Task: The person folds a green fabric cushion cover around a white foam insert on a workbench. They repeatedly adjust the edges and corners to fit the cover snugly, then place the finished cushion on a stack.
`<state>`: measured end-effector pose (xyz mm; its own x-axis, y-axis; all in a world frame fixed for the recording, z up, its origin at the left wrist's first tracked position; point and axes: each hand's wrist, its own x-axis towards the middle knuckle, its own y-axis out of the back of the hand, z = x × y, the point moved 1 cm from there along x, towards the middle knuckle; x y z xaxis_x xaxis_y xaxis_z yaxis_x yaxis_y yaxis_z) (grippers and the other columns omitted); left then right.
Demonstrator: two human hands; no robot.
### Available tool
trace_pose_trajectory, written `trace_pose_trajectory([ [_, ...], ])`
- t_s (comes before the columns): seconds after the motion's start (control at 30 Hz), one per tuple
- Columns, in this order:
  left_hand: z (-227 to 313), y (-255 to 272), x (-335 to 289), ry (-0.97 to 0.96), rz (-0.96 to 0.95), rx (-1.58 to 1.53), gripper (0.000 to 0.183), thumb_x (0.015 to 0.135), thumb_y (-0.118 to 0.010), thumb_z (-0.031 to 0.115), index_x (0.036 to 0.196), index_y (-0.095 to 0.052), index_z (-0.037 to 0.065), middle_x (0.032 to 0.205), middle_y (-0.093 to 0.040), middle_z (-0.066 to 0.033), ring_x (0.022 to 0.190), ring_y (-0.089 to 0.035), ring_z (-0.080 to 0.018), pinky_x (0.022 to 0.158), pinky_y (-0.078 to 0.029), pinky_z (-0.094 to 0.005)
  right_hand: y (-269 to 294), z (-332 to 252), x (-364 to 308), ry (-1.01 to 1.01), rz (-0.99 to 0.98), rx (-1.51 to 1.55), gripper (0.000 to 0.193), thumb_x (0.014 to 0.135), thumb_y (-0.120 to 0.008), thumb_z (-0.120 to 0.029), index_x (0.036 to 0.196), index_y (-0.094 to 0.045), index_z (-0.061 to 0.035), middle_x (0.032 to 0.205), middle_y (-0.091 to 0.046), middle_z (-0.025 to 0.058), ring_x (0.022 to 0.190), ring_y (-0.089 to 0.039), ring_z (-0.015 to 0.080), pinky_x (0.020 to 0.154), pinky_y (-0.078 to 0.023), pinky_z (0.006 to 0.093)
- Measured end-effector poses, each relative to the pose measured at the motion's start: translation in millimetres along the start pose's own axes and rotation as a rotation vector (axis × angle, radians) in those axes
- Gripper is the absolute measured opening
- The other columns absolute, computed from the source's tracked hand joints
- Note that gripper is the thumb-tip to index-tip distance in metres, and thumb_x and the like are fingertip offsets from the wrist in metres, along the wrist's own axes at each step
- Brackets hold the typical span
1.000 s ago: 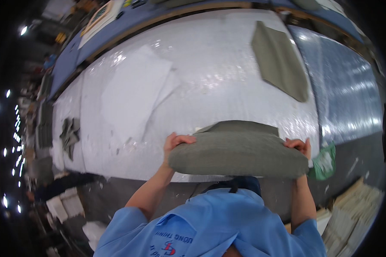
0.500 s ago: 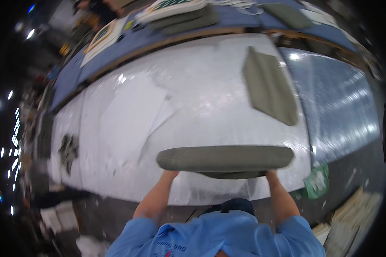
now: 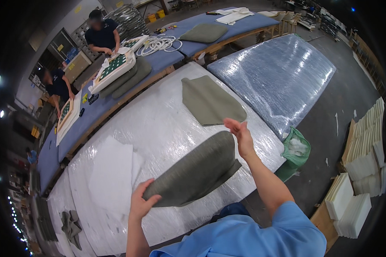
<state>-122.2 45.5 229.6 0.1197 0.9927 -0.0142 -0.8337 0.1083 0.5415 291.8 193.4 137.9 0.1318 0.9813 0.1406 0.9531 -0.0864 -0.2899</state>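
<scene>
A grey-green fabric cushion (image 3: 193, 171) sits tilted at the near side of the wrapped white table, with a loose fold of cloth along its lower right edge. My left hand (image 3: 142, 200) holds its left end, thumb and fingers on either side of the corner. Beside the cushion's upper right end, my right hand (image 3: 241, 138) is open, fingers stretched out flat. Whether its palm touches the cloth I cannot tell. Just beyond it lies a flat grey-green cushion cover (image 3: 212, 100). White padding sheets (image 3: 111, 173) rest to the left of the cushion.
A crumpled dark cloth (image 3: 71, 229) lies at the table's left end. To the right are a plastic-wrapped blue-grey stack (image 3: 278, 77), a green bag (image 3: 295, 150) and white foam pieces (image 3: 351, 210). Two people work beyond the long blue table (image 3: 165, 60), which holds green-webbed frames and white cord.
The view has swung to the right. My right hand has come off the cushion's underside to beside its upper end. The cushion has turned and tilted, its right end now higher.
</scene>
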Motion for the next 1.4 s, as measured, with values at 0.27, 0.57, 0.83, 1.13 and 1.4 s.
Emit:
trace_pose_trajectory([
  [0.27,65.7,-61.9,-27.3,-0.072,-0.066,0.779,0.093,0.071,-0.092,0.034,0.142,-0.047,-0.005,0.127,-0.060,-0.0228,0.109,-0.062,-0.0404,0.092,-0.050,-0.0453,-16.7,-20.2,-43.6,0.200,-0.026,-0.097,0.070,0.111,-0.032,-0.050,0.101,-0.071,0.0069,0.089,-0.074,0.0146,0.086,-0.069,0.0201,0.082,-0.052,0.0310],
  [0.57,148.9,-186.0,96.7,-0.479,-0.328,0.794,0.086,0.077,-0.084,0.037,0.137,-0.047,-0.012,0.115,-0.061,-0.0233,0.092,-0.067,-0.0343,0.074,-0.054,-0.0405,0.3,-12.3,-46.4,0.135,0.093,-0.020,0.065,0.109,-0.038,-0.047,0.092,-0.071,0.0064,0.081,-0.073,0.0138,0.074,-0.069,0.0191,0.070,-0.053,0.0298],
  [0.83,150.5,-221.0,147.4,-0.230,-0.571,0.707,0.054,0.078,-0.079,0.041,0.101,-0.058,-0.003,0.083,-0.069,-0.0182,0.072,-0.071,-0.0343,0.062,-0.056,-0.0440,21.4,11.9,-41.1,-0.091,0.085,0.038,0.075,0.105,-0.038,-0.059,0.086,-0.070,0.0062,0.077,-0.071,0.0144,0.072,-0.068,0.0194,0.069,-0.053,0.0291],
  [1.13,159.5,-232.4,174.4,0.109,-0.901,0.579,0.072,0.082,-0.076,0.049,0.121,-0.057,-0.009,0.106,-0.070,-0.0255,0.100,-0.070,-0.0417,0.087,-0.055,-0.0473,43.3,52.2,-48.3,-0.176,0.117,0.207,0.068,0.106,-0.041,-0.053,0.084,-0.069,0.0048,0.077,-0.070,0.0138,0.072,-0.068,0.0190,0.068,-0.053,0.0287],
  [1.4,86.8,-235.5,159.5,0.325,-0.927,-0.060,0.071,0.104,-0.055,0.044,0.155,-0.039,-0.003,0.153,-0.050,-0.0237,0.142,-0.050,-0.0319,0.117,-0.037,-0.0354,62.6,101.2,-64.7,-0.320,0.128,0.261,0.065,0.105,-0.040,-0.050,0.082,-0.067,0.0046,0.074,-0.070,0.0139,0.069,-0.067,0.0191,0.067,-0.053,0.0296],
])
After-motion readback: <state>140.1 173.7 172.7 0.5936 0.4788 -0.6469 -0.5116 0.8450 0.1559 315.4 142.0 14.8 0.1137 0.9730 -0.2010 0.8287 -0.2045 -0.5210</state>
